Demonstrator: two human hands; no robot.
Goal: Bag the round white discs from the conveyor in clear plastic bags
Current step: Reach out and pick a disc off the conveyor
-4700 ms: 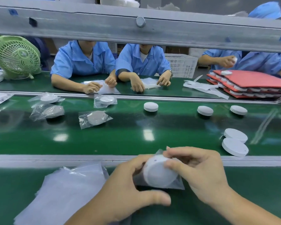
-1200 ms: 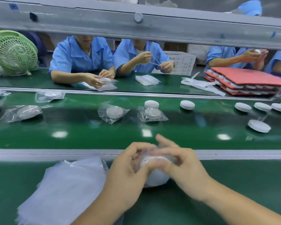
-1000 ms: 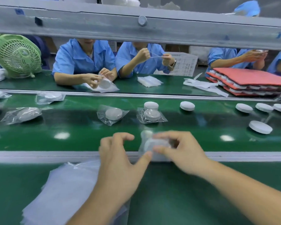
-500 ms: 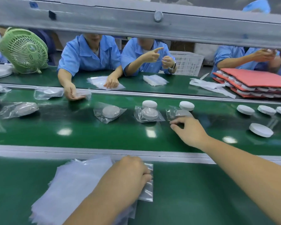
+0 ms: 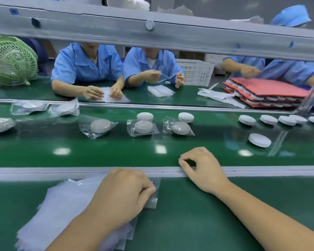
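Now clear bag (image 5: 153, 201) pinched between left fingers (image 5: 146, 187); right fingers (image 5: 185, 159) slack, empty, discs (image 5: 259, 140) well beyond.

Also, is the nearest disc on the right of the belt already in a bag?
Out: the disc lies bare on the conveyor, no plastic around it.

We are looking across a bare strip of the green conveyor (image 5: 116, 151) lying open between the near metal rail (image 5: 43, 172) and a row of bagged discs (image 5: 142, 126). At the far right, loose white discs (image 5: 259, 140) are crowding it. A grey overhead beam (image 5: 170, 35) is capping reach above the far side. The green worktop (image 5: 179, 214) just right of our stack of clear bags (image 5: 65, 201) is also lying open.
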